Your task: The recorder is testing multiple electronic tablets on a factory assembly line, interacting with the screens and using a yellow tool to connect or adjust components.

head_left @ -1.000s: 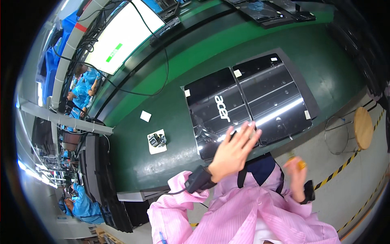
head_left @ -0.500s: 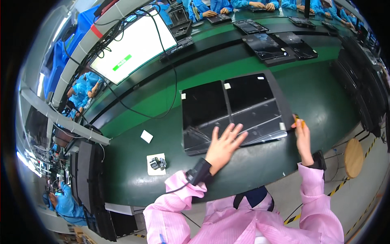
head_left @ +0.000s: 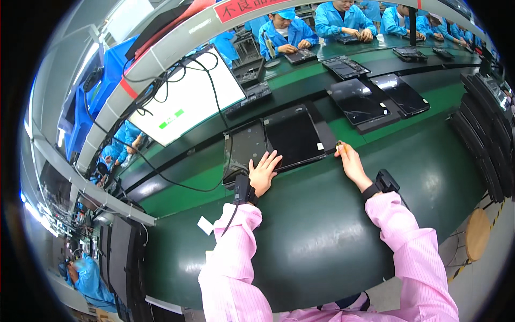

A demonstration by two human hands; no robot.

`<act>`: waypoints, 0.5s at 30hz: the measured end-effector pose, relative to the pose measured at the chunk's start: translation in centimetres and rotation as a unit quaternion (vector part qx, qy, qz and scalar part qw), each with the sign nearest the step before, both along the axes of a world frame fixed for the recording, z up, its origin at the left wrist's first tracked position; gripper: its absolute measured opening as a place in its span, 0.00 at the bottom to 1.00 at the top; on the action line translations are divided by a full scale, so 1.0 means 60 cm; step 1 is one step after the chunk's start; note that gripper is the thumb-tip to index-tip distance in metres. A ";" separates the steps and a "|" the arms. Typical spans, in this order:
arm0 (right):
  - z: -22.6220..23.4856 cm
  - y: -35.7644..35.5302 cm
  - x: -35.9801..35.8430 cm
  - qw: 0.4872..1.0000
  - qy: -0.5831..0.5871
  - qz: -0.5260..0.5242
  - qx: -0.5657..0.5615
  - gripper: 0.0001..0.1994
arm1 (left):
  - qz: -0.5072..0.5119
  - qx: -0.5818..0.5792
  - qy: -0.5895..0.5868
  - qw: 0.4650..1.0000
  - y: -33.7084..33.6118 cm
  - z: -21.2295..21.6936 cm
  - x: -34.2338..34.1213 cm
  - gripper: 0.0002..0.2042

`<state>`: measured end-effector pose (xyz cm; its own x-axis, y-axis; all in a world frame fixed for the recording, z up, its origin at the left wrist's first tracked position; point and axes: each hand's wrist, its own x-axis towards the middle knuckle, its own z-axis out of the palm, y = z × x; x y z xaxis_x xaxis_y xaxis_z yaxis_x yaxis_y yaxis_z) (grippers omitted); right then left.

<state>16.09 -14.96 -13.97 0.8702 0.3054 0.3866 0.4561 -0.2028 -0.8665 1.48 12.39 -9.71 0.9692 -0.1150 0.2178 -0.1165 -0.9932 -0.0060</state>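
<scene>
Two black laptops lie side by side on a dark tray at the far side of the green bench: the left laptop (head_left: 245, 147) and the right laptop (head_left: 295, 137). My left hand (head_left: 264, 172) rests flat with fingers spread on the near edge between them. My right hand (head_left: 350, 161) is closed around a small yellow-tipped tool (head_left: 339, 144), held at the right laptop's near right corner. Both arms wear pink sleeves with black wrist straps.
A white screen (head_left: 185, 104) and cables stand at the back left. More black laptops (head_left: 375, 99) lie further right on the bench. People in blue coats work at the far bench. A white paper slip (head_left: 205, 225) lies near my left elbow. A wooden stool (head_left: 477, 236) stands at right.
The view has tilted up and the laptops now lie further from me. Both hands reached forward: the left slid to the laptops' near edge, the right carried the tool to the corner.
</scene>
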 end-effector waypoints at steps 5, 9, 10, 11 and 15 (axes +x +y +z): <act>0.013 -0.003 0.008 0.998 0.032 -0.001 0.046 0.18 | -0.005 -0.024 -0.019 1.000 -0.011 0.013 0.060 0.33; -0.001 0.014 0.004 0.994 0.039 -0.002 0.106 0.16 | -0.063 0.003 -0.106 0.992 -0.036 -0.021 0.123 0.36; 0.004 0.013 0.000 0.991 0.045 0.002 0.128 0.16 | -0.049 0.024 -0.108 0.993 -0.043 -0.029 0.136 0.35; 0.010 0.006 -0.005 0.991 0.045 0.000 0.126 0.16 | -0.057 0.083 -0.116 0.988 -0.039 -0.032 0.137 0.32; 0.055 -0.031 -0.033 0.958 0.157 0.069 0.228 0.16 | -0.097 0.153 -0.100 0.978 -0.003 0.016 0.118 0.28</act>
